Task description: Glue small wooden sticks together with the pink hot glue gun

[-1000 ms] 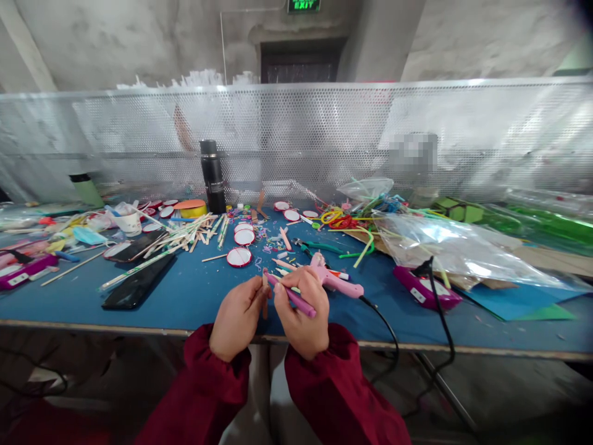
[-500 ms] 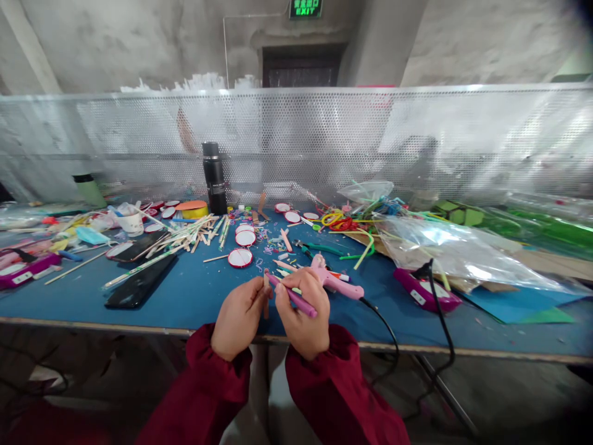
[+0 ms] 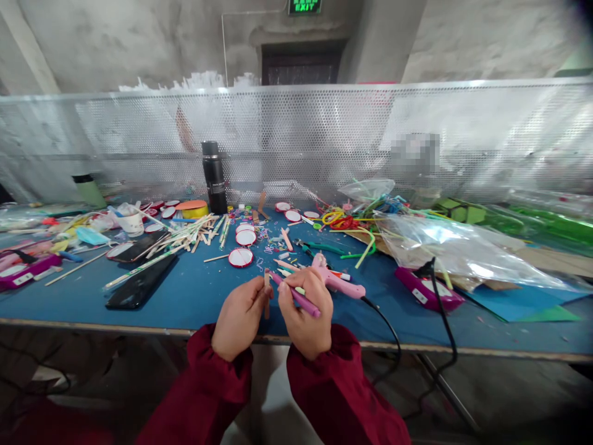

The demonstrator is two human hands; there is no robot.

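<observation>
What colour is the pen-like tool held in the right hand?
Purple-pink: the pen in the right hand shows magenta along its barrel, clearest in the head view.

Before me a black flask [image 3: 214,177] stands by the mesh screen [image 3: 324,136]; a pink glue gun [image 3: 336,281] lies near; a black phone [image 3: 139,285] sits left.

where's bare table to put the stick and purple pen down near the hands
Barest patch: blue table between the black phone and the left hand, below the red-rimmed disc. Another strip lies along the front edge between the pink glue gun and the purple device, crossed by a black cable. Behind the hands it is crowded.
</observation>
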